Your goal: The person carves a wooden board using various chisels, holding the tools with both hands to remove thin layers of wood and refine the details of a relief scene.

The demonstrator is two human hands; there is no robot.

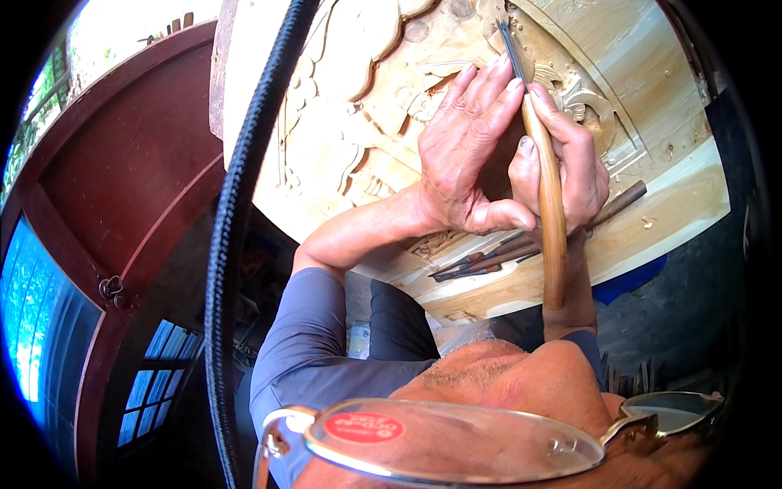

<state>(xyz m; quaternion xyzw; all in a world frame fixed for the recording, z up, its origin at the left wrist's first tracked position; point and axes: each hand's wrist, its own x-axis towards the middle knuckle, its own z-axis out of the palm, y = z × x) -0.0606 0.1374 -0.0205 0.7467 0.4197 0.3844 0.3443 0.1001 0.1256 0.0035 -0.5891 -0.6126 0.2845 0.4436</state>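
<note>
In the head view, the right hand (580, 173) grasps a chisel (553, 220), its blade over the carved board (664, 61); the left hand (462, 155) is unclenched, fingertips beside the blade. Tools (481, 265) lie near the board's near edge; uncarved wood borders the right.

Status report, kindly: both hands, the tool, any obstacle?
Right hand gripping chisel; left hand open beside blade. Blade over carved panel. Other tools lie away from blade.

1 black braided cable (217, 277) curves beside 1 dark-red panel (134, 138), with 1 paned window (156, 389) lower down.
</note>
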